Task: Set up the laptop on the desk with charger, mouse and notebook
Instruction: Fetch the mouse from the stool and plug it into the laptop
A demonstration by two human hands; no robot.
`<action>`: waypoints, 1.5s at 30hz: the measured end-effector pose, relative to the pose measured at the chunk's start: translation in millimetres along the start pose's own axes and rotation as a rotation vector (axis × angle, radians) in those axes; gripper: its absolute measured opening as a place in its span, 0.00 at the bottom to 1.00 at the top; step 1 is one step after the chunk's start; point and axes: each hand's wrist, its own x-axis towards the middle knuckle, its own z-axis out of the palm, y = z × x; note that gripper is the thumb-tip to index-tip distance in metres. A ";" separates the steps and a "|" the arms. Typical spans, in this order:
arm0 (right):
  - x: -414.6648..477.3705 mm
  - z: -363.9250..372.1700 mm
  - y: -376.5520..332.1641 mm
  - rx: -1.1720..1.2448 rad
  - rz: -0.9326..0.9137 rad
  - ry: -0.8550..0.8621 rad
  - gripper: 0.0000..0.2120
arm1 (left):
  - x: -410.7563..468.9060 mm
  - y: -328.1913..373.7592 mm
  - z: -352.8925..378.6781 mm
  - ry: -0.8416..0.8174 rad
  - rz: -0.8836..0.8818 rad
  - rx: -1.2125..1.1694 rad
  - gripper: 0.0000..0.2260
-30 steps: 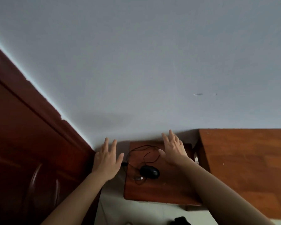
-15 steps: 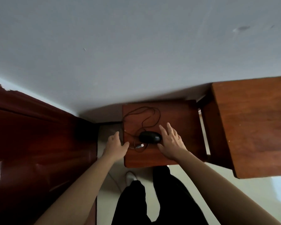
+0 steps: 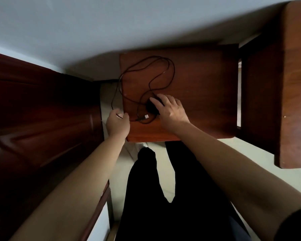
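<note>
A black wired mouse point(image 3: 150, 107) lies on a small reddish wooden table point(image 3: 198, 80). My right hand point(image 3: 170, 108) rests on top of it, fingers curled over its body. The mouse's thin black cable point(image 3: 162, 58) loops across the tabletop and hangs over the left edge; its USB plug point(image 3: 146, 116) lies in front of the mouse. My left hand point(image 3: 117, 123) sits at the table's left edge with its fingers closed around the hanging stretch of cable. No laptop, charger or notebook is in view.
A larger wooden desk point(image 3: 295, 84) stands higher at the right, a narrow gap between it and the small table. A dark wooden door point(image 3: 42, 110) fills the left. A pale wall point(image 3: 111, 23) is behind. My black-trousered legs point(image 3: 163, 188) stand on a light floor.
The view has tilted further down. My right hand slid from beside the mouse onto it. My left hand moved to the table's left edge and closed on the cable.
</note>
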 end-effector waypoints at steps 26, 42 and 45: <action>-257.4 -180.3 14.7 0.538 0.823 0.811 0.34 | -205.5 189.0 -68.2 -0.287 0.737 -0.496 0.10; -606.5 -180.4 211.1 0.572 0.927 1.397 0.30 | -570.4 215.2 141.1 -0.357 1.291 -0.449 0.09; -677.2 -170.5 252.9 0.559 1.040 1.446 0.32 | -640.1 209.2 198.4 -0.480 1.315 -0.392 0.09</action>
